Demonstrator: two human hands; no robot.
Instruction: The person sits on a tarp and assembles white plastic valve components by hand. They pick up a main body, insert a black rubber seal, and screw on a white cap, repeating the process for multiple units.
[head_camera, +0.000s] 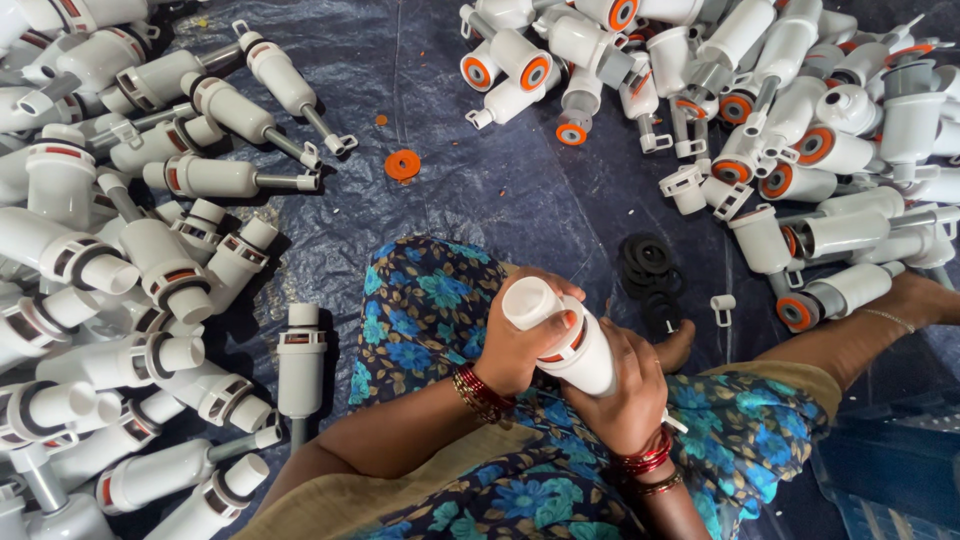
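Note:
I hold one white plastic cylinder part (575, 345) with both hands over my lap. My left hand (515, 345) wraps its upper open end, fingers curled over the rim. My right hand (625, 385) grips the lower body from beneath. An orange ring shows on the part between my hands. Red bangles sit on both wrists. A small pile of black rubber rings (650, 270) lies on the dark sheet just beyond my hands.
A heap of white plastic parts (150, 270) covers the left side. Another heap with orange seals (760, 110) fills the upper right. A loose orange washer (402, 164) lies on the dark blue plastic sheet (480, 190). My bare foot (910, 300) rests at right.

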